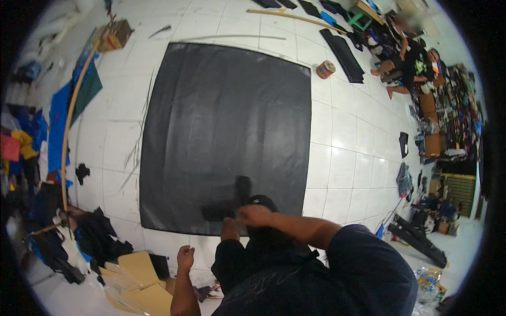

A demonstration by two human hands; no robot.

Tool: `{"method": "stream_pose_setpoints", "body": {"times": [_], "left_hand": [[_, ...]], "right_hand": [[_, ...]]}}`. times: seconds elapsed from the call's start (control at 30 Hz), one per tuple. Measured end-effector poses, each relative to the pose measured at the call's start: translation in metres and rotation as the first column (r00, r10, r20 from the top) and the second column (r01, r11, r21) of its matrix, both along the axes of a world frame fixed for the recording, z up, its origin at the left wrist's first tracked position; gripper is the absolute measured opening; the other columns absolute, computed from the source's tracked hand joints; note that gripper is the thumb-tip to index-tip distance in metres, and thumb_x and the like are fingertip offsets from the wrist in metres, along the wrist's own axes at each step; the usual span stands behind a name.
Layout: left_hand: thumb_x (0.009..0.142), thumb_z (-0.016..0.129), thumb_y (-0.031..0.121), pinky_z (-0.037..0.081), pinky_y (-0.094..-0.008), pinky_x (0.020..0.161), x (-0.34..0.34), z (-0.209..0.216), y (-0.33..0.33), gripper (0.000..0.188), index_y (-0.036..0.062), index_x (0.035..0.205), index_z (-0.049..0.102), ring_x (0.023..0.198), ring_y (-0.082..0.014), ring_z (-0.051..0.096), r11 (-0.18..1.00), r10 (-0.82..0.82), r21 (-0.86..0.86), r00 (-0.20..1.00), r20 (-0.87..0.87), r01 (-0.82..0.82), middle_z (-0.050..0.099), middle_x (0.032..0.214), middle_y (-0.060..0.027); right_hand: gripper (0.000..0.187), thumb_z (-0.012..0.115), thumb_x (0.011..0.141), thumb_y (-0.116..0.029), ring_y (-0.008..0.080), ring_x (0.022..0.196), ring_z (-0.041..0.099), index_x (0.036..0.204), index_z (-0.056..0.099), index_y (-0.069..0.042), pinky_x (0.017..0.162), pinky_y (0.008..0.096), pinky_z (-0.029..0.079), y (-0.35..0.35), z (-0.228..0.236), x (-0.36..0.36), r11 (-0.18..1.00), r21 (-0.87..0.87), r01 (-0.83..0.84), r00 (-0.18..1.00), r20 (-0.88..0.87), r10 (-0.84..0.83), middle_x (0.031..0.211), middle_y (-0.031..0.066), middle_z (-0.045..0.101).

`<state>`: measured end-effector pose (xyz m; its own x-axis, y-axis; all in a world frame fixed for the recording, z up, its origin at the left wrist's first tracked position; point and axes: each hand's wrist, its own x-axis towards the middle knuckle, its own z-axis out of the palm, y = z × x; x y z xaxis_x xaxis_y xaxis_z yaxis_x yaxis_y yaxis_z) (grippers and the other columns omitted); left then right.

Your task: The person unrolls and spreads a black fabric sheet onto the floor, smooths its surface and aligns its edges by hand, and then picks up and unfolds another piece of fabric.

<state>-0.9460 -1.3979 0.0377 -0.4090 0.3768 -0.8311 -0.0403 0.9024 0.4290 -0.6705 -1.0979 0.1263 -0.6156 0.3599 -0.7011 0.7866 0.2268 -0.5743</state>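
A large black sheet (226,126) lies flat on the white tiled floor in front of me. My right hand (255,215) reaches across above its near edge, fingers bent together; whatever they hold, if anything, is too dark to make out. Just beyond that hand is a dark rounded shape (262,201) with a small white mark. My bare foot (230,229) rests at the sheet's near edge, beside dark patches I cannot identify. Off the sheet to the left, my left hand (185,258) hangs with its fingers curled in, and nothing shows in it.
Flattened cardboard (138,282) lies at lower left. A long curved pole (71,124) runs along the left, near a blue tarp (60,126). A can (325,69) stands past the sheet's far right corner; scissors (159,31) lie far left. People (414,60) sit far right.
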Motion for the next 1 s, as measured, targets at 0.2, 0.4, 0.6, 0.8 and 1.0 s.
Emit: {"method": "stream_pose_setpoints", "body": {"times": [0.2, 0.4, 0.6, 0.8, 1.0], "left_hand": [[0.085, 0.067, 0.016, 0.047, -0.0279, 0.07, -0.005, 0.055, 0.055, 0.026, 0.0, 0.104, 0.061, 0.075, -0.0138, 0.057, 0.992, 0.065, 0.12, 0.983, -0.173, -0.044, 0.062, 0.084, -0.0056], [0.085, 0.067, 0.018, 0.047, -0.0285, 0.068, 0.1, 0.076, 0.139, 0.027, -0.0004, 0.104, 0.063, 0.076, -0.0138, 0.058, 0.989, 0.075, 0.135, 0.995, -0.068, -0.066, 0.063, 0.086, -0.0057], [0.085, 0.068, 0.027, 0.048, -0.0346, 0.081, 0.246, 0.114, 0.281, 0.041, -0.0025, 0.113, 0.062, 0.094, -0.0239, 0.062, 0.887, -0.462, -0.038, 0.887, -0.01, 0.461, 0.066, 0.104, -0.0136], [0.088, 0.064, 0.029, 0.047, -0.0353, 0.091, 0.326, 0.162, 0.432, 0.043, -0.0006, 0.119, 0.059, 0.109, -0.0261, 0.061, 0.852, -0.494, 0.134, 0.862, -0.114, 0.506, 0.065, 0.115, -0.0159], [0.088, 0.064, 0.029, 0.046, -0.037, 0.095, 0.343, 0.159, 0.557, 0.043, -0.0011, 0.119, 0.059, 0.112, -0.0298, 0.059, 0.796, -0.585, 0.04, 0.784, -0.206, 0.604, 0.062, 0.12, -0.0172]], "right_hand": [[0.039, 0.062, 0.085, -0.044, 0.0364, 0.095, 0.063, 0.1, 0.065, -0.008, 0.083, 0.0457, 0.049, 0.071, 0.043, 0.229, 0.947, 0.25, 0.201, 0.936, 0.237, -0.261, 0.098, 0.0172, 0.067], [0.047, 0.065, 0.083, -0.048, 0.0352, 0.093, 0.065, 0.102, 0.066, -0.004, 0.083, 0.0441, 0.051, 0.005, 0.005, 0.455, 0.894, 0.139, 0.426, 0.816, 0.368, -0.446, 0.095, 0.0188, 0.069], [0.05, 0.067, 0.082, -0.049, 0.0327, 0.096, 0.066, 0.105, 0.066, -0.004, 0.084, 0.0405, 0.052, 0.033, 0.034, 0.562, 0.638, 0.146, 0.756, 0.573, 0.321, -0.754, 0.099, 0.0192, 0.069], [0.054, 0.063, 0.085, -0.047, 0.0346, 0.097, 0.065, 0.106, 0.064, 0.003, 0.086, 0.041, 0.051, 0.125, 0.043, 0.627, 0.497, 0.274, 0.823, 0.48, 0.131, -0.868, 0.101, 0.0231, 0.068], [0.052, 0.065, 0.087, -0.041, 0.0185, 0.072, 0.062, 0.109, 0.061, 0.006, 0.068, 0.0318, 0.051, 0.185, 0.041, 0.683, 0.344, 0.186, 0.92, 0.346, 0.023, -0.938, 0.086, 0.0143, 0.066]]}}
